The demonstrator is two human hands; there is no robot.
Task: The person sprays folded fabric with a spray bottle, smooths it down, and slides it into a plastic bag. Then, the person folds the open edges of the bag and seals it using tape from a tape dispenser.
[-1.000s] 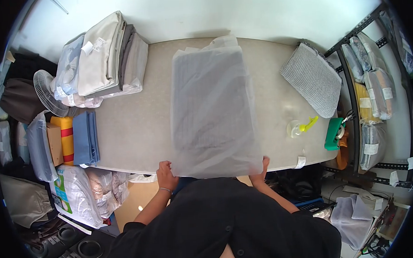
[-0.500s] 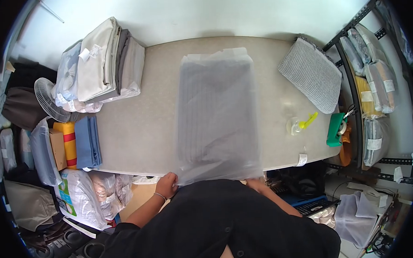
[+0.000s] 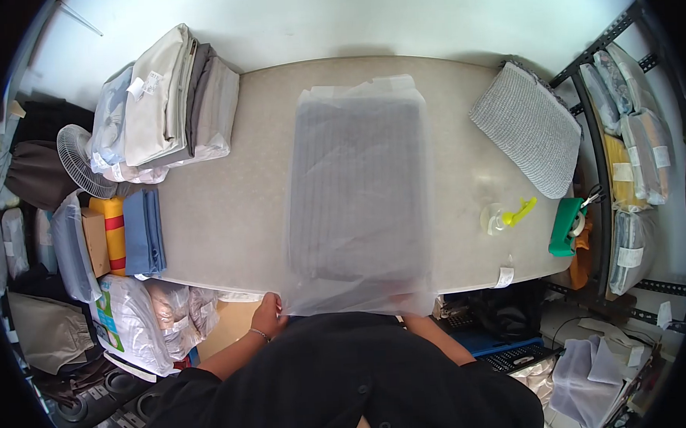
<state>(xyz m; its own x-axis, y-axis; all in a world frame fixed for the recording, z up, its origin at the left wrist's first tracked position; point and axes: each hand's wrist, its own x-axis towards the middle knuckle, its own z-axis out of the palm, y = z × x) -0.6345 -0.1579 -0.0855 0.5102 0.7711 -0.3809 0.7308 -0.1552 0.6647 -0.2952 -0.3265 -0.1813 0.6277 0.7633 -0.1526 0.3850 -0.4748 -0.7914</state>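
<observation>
A translucent plastic bag (image 3: 362, 290) lies lengthwise on the table (image 3: 221, 219), its near end reaching over the front edge by my body. Inside it is a flat, folded dark grey cloth (image 3: 357, 183) with faint lengthwise lines. My left hand (image 3: 269, 317) is closed on the bag's near left corner. At the near right corner, my right hand (image 3: 415, 322) reaches the bag; its fingers show only dimly through the film, so their grip is unclear.
Folded fabrics (image 3: 162, 107) are stacked at the back left beside a fan (image 3: 80, 160). To the right are a grey knitted mat (image 3: 530, 125), a clear bottle with a yellow-green top (image 3: 504, 218) and a green tape dispenser (image 3: 564, 227). A shelf (image 3: 597, 149) holds bagged goods.
The bag's near end has come closer to my body and its creases over the cloth have smoothed. My right hand's fingers now lie behind the film instead of beside its corner.
</observation>
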